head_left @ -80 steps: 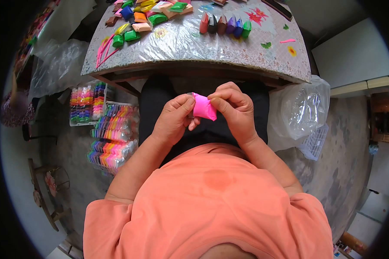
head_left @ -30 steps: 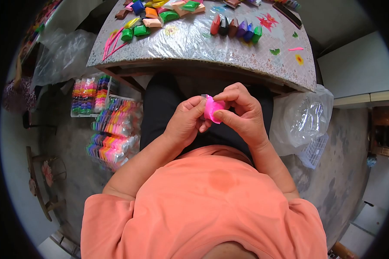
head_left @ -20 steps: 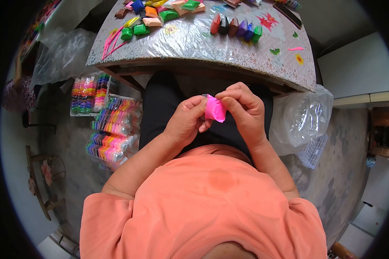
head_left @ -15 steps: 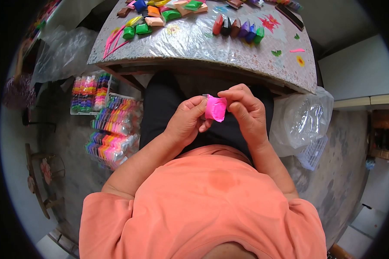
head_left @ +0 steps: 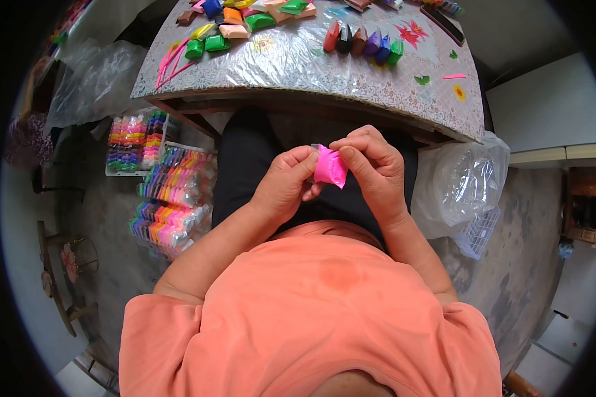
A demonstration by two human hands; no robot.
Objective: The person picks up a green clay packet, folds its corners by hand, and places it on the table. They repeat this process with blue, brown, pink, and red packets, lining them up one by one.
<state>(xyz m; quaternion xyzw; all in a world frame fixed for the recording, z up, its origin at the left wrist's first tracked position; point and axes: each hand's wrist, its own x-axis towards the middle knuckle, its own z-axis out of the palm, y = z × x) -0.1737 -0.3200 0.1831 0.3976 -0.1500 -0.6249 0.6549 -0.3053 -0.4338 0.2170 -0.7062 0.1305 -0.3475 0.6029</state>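
Above my lap, my left hand (head_left: 288, 180) pinches the left side of a small bright pink clay packet (head_left: 328, 171) between thumb and fingers. A bit of clear film shows at its upper left edge. My right hand (head_left: 372, 162) has its thumb and forefinger closed on the upper right edge of the same packet. The packet's lower right corner sticks out to a point below the right fingertips. Both hands are in front of the table's near edge, over my dark trousers.
On the table (head_left: 278, 73) stand a row of coloured packets (head_left: 364, 45), a heap of others (head_left: 245, 20), pink strips (head_left: 172, 63) and a phone (head_left: 442, 25). Baskets of packets (head_left: 169, 192) are on the floor at left. A clear plastic bag (head_left: 460, 185) is at right.
My right thumb and forefinger have moved left and closed on the pink packet's edge, which was wider and rounder before. My left hand keeps its hold.
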